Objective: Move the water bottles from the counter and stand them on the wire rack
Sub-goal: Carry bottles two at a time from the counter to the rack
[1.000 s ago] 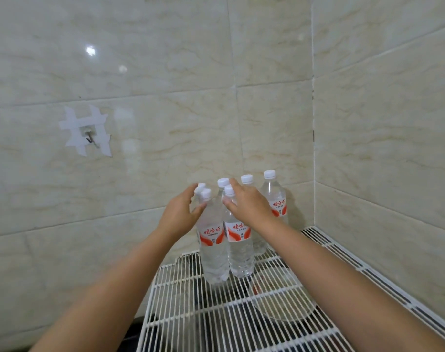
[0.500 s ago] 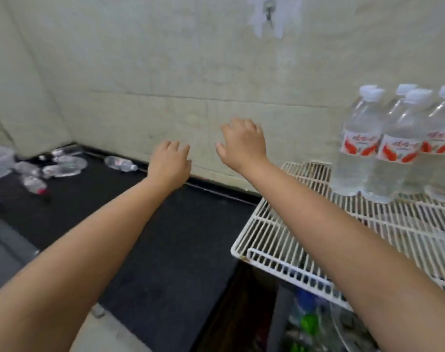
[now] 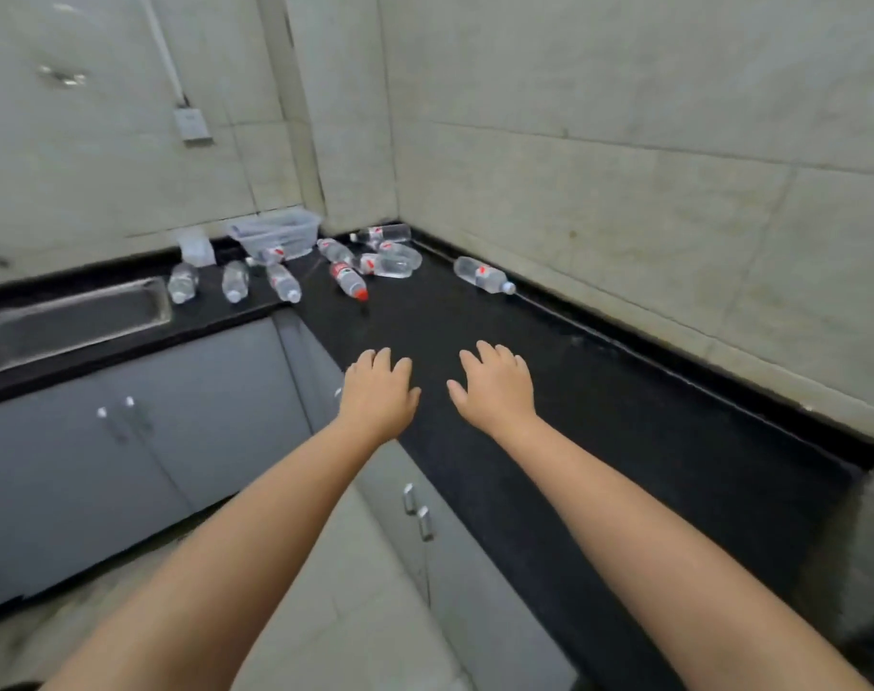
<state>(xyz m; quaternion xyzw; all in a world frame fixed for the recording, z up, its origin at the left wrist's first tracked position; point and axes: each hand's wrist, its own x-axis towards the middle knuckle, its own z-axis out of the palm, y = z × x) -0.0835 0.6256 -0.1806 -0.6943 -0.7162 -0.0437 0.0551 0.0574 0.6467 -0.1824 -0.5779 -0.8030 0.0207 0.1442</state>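
Observation:
Several clear water bottles lie on their sides on the black counter (image 3: 599,391), far from me in the corner. One bottle (image 3: 484,275) lies alone beside the right wall. A red-capped bottle (image 3: 348,280) lies near the middle of the group, and others (image 3: 283,283) rest close to the sink. My left hand (image 3: 377,391) and my right hand (image 3: 497,386) hover side by side above the counter's near stretch, both empty with fingers spread. The wire rack is out of view.
A steel sink (image 3: 71,321) is set in the counter at the left. A clear plastic tub (image 3: 278,234) stands in the back corner. Grey cabinet doors (image 3: 141,441) with small handles run below the counter. Tiled walls close the corner.
My view has swung left from the wire rack to the counter corner. Both hands left the standing bottles on the rack and now stretch empty over the counter.

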